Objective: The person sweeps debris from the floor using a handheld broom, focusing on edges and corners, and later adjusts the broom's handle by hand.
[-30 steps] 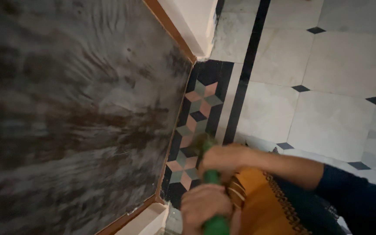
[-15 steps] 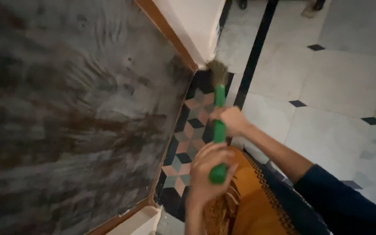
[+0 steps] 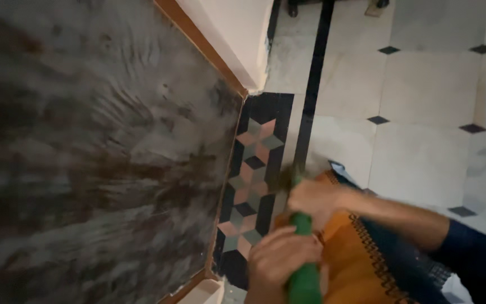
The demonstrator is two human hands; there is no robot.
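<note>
Head view: one green-handled broom (image 3: 302,264), two hands. Left hand (image 3: 279,260) wraps its fingers around the lower handle; right hand (image 3: 313,196) clenches the handle higher up. Blurred bristles sit over the patterned tile strip (image 3: 251,169), beside the dark streaked panel (image 3: 97,152). An orange garment (image 3: 350,259) lies beneath.
</note>
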